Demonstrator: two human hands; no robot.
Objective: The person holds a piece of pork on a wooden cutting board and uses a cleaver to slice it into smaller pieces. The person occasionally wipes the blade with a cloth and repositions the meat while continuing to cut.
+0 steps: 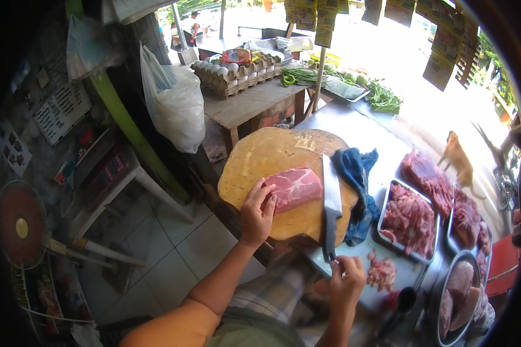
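A thick boneless piece of raw meat [298, 189] lies on a round wooden chopping block [255, 151]. My left hand [257, 213] holds its left end, fingers over the top and thumb at the near side. A large knife [331, 194] with a broad blade and dark handle lies along the block's right part, its tip pointing away from me. At the handle's end, the fingers of my right hand [346, 282] are closed in a pinch. Beside the blade, a crumpled blue cloth [358, 188] hangs over the block's right edge.
Right of the block are a tray of cut meat [408, 220], meat slabs [427, 179], small meat scraps [381, 272] and a metal bowl [468, 260] holding large pieces. Egg trays [237, 84] and green vegetables [382, 95] sit farther back. A white plastic bag [176, 107] hangs at left.
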